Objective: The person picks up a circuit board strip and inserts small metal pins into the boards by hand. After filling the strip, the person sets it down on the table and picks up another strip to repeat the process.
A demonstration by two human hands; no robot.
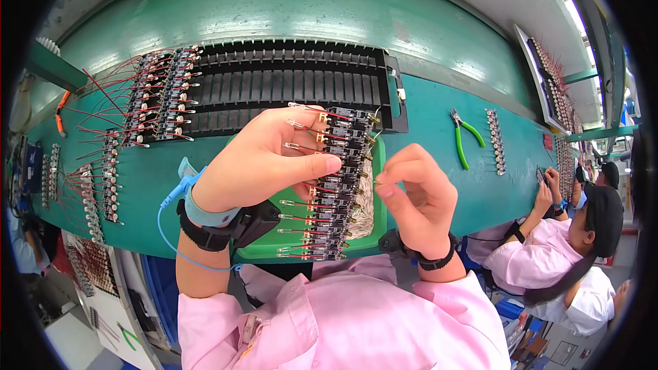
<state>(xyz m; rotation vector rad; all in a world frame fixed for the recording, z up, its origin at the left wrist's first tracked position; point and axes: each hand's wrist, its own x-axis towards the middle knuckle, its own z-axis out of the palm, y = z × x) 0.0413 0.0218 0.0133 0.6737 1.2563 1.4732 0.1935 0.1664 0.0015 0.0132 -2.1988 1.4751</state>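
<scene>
My left hand [257, 157] is closed on a long strip of small black circuit boards [336, 216], its thumb pressed across the strip's face. Short red leads with clear glass-like tips stick out of the strip's left side. To the right of the strip, my right hand [423, 199] is raised with thumb and forefinger pinched together. Whatever lies between those fingertips is too small to make out. Beneath the strip sits a green tray [264, 245], partly hidden by my hands, with a heap of thin pale wire-like pieces [367, 209] in it.
A slotted black rack [274, 85] lies behind my hands, its left end filled with wired board strips [161, 96]. Green-handled cutters [465, 138] and another board strip [495, 142] lie to the right. More strips [92, 202] lie left. A co-worker [548, 233] sits at right.
</scene>
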